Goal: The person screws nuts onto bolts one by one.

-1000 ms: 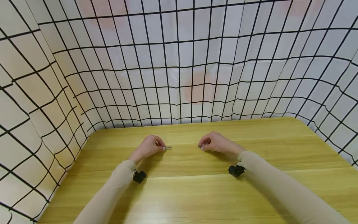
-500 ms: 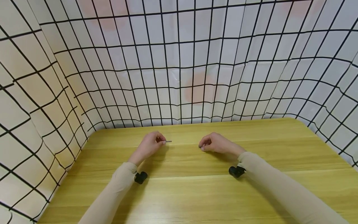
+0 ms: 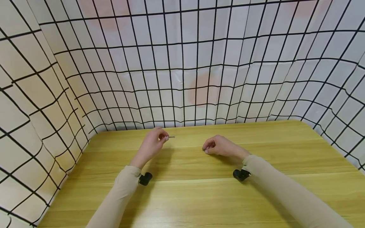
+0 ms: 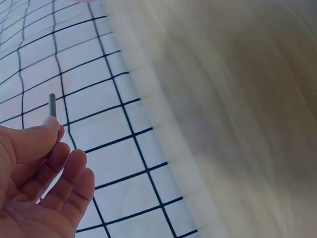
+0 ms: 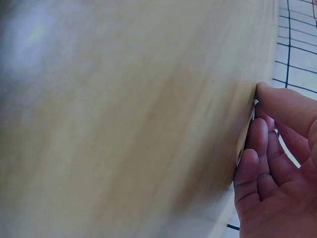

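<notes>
My left hand [image 3: 152,141] pinches a thin grey metal rod [image 3: 171,136] between thumb and fingertips, its free end pointing right. In the left wrist view the rod [image 4: 52,104] sticks up past the thumb, its tip rounded; its other end is hidden in the fingers. A shadow lies on the wooden table beneath that hand. Low at the table my right hand [image 3: 220,145] has thumb and fingertips together on a tiny dark piece [image 3: 203,150], mostly covered. Its kind cannot be made out, and the right wrist view shows the hand [image 5: 282,153] close against the wood.
The wooden table [image 3: 188,199] runs under both arms. White sheeting with a black grid [image 3: 188,79] stands along its back and sides. A small black device [image 3: 145,179] sits at the left wrist, and another black device [image 3: 240,174] at the right.
My left hand has risen and moved toward the back of the table, carrying the metal rod. The right hand has stayed in place.
</notes>
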The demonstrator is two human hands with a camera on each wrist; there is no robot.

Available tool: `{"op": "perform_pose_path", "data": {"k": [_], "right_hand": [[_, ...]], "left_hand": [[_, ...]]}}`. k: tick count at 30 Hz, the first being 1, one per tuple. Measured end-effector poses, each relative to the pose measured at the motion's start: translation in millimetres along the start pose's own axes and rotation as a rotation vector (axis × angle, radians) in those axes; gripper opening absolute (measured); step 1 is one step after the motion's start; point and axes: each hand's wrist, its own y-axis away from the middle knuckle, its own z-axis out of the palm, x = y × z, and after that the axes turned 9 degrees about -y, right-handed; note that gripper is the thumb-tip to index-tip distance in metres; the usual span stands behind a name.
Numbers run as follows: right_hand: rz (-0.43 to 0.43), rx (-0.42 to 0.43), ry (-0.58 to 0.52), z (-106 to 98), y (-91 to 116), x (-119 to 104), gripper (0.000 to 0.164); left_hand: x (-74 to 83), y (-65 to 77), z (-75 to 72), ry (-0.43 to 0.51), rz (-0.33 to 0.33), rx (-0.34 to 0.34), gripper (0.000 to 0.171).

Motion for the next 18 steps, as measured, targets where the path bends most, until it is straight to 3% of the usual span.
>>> {"op": "perform_pose_path", "data": {"k": [18], "right_hand": [[-0.065, 0.013, -0.002, 0.4, 3.7, -3.6, 0.009]], "left_hand": [[10.1, 2.9, -1.2, -0.013, 0.033, 0.157, 0.004]]}}
